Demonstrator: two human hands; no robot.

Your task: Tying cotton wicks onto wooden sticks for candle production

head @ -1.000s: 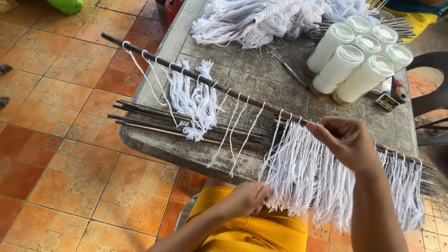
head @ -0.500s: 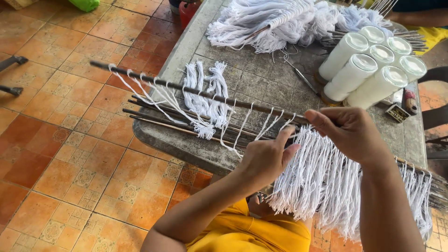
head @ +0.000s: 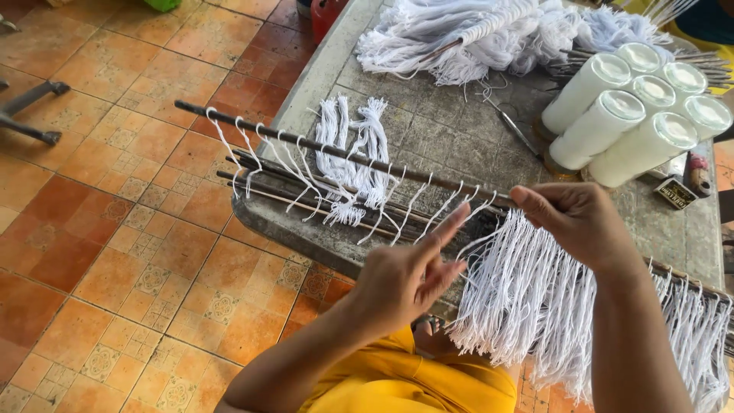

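Note:
A long dark stick (head: 329, 150) lies slantwise above the grey table (head: 428, 138), with white strings looped over it. Its right half carries a dense fringe of white strings (head: 535, 298) hanging down. My right hand (head: 581, 226) grips the stick near the middle, just where the dense fringe starts. My left hand (head: 401, 279) is raised below the stick, fingers spread, its index finger touching a loose string (head: 440, 206) that hangs from the stick. A small bunch of white strings (head: 355, 153) lies on the table behind the stick.
Several spare dark sticks (head: 306, 195) lie on the table's near edge. Tall white candles in glass jars (head: 627, 115) lie at the right, scissors (head: 516, 126) beside them. A heap of white string (head: 474, 30) sits at the back. Orange tiled floor (head: 115, 229) spreads left.
My left hand has come up from under the fringe to the loose strings by the stick and now spreads its fingers. The stick has shifted slightly; my right hand keeps its hold.

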